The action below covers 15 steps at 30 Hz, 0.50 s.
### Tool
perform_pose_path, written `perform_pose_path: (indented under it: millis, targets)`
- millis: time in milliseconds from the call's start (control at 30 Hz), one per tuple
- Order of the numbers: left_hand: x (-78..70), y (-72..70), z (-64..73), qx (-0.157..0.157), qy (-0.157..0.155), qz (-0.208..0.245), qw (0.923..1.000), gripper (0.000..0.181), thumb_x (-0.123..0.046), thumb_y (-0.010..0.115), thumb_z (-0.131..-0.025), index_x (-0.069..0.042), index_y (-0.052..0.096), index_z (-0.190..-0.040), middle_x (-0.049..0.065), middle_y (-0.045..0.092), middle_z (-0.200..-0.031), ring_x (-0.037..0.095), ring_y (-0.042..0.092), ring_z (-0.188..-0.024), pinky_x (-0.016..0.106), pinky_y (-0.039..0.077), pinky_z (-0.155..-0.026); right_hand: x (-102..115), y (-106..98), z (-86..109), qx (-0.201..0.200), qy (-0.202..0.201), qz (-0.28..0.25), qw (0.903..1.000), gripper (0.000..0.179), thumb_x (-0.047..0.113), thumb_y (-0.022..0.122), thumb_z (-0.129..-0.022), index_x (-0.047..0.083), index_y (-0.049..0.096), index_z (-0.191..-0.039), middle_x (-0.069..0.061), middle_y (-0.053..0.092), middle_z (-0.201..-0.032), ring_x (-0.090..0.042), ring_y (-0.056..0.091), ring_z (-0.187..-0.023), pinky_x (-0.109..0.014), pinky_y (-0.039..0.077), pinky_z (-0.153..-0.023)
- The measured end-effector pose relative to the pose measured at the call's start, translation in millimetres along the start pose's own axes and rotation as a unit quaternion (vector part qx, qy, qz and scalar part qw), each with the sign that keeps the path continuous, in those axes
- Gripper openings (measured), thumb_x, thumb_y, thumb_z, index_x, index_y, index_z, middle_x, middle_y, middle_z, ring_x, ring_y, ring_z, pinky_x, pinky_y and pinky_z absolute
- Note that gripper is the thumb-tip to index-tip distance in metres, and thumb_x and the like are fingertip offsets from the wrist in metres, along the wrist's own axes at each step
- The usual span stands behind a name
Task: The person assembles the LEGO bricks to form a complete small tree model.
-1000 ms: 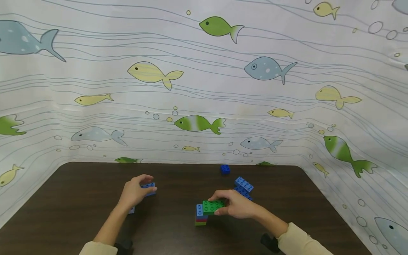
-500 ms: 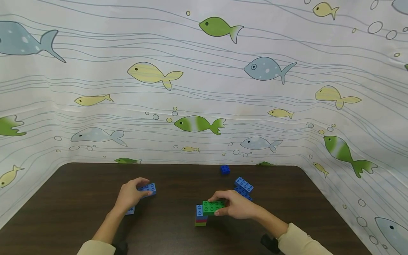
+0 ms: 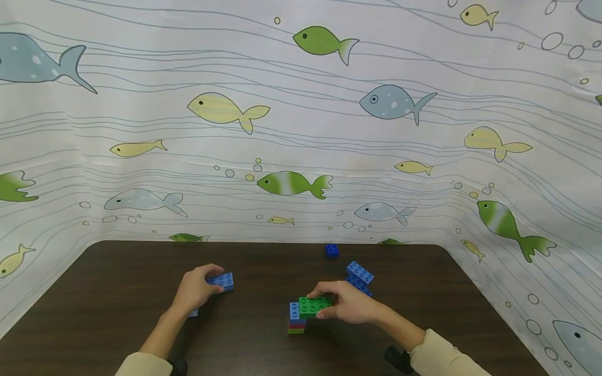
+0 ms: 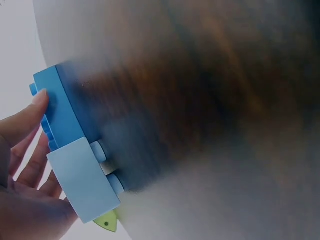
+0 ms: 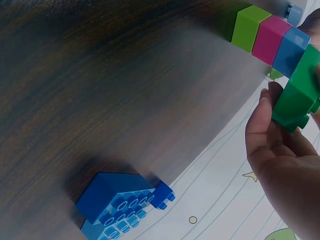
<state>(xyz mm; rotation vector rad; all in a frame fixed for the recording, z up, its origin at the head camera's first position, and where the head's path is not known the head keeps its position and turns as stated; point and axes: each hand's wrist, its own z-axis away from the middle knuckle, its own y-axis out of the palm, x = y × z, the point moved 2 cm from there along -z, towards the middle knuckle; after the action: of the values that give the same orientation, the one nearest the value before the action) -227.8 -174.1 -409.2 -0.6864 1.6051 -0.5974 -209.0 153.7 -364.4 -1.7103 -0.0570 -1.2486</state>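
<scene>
In the head view my left hand (image 3: pixel 194 286) holds a blue toy building brick (image 3: pixel 227 282) low over or on the table, thumb on its near side. The left wrist view shows the thumb pressed on this blue brick (image 4: pixel 57 105); a light blue brick (image 4: pixel 85 180) appears nearer that camera. My right hand (image 3: pixel 350 302) pinches a green brick (image 3: pixel 310 307) between thumb and fingers. The green brick sits at the top of a small stack, overhanging to the right. Below it are a blue brick (image 5: pixel 291 50), a magenta brick (image 5: pixel 271 37) and a lime brick (image 5: pixel 248 29).
Two blue bricks (image 3: pixel 359 272) lie one partly over the other beyond the right hand. A small dark blue brick (image 3: pixel 332 250) is near the far edge of the dark wooden table (image 3: pixel 263 344). A fish-patterned sheet (image 3: pixel 301 130) rises around the back and sides.
My left hand has drawn back slightly to the left and its fingers now hold the blue brick, which has shifted a little. The right hand and the green brick have stayed in place.
</scene>
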Motion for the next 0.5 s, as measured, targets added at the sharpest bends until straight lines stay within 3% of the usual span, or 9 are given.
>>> perform_pose_path:
  millis: [500]
  targets:
    - [-2.1, -0.6, 2.0, 0.007, 0.031, -0.013, 0.9994, 0.029, -0.001, 0.071, -0.075, 0.004, 0.062, -0.102, 0.021, 0.062, -0.102, 0.038, 0.056, -0.096, 0.052, 0.041, -0.082, 2.0, -0.2, 0.5, -0.003, 0.004, 0.004, 1.0, 0.027, 0.013, 0.068, -0.082, 0.01, 0.062, -0.108, -0.001, 0.062, -0.106, -0.006, 0.05, -0.076, -0.023, 0.045, -0.064]
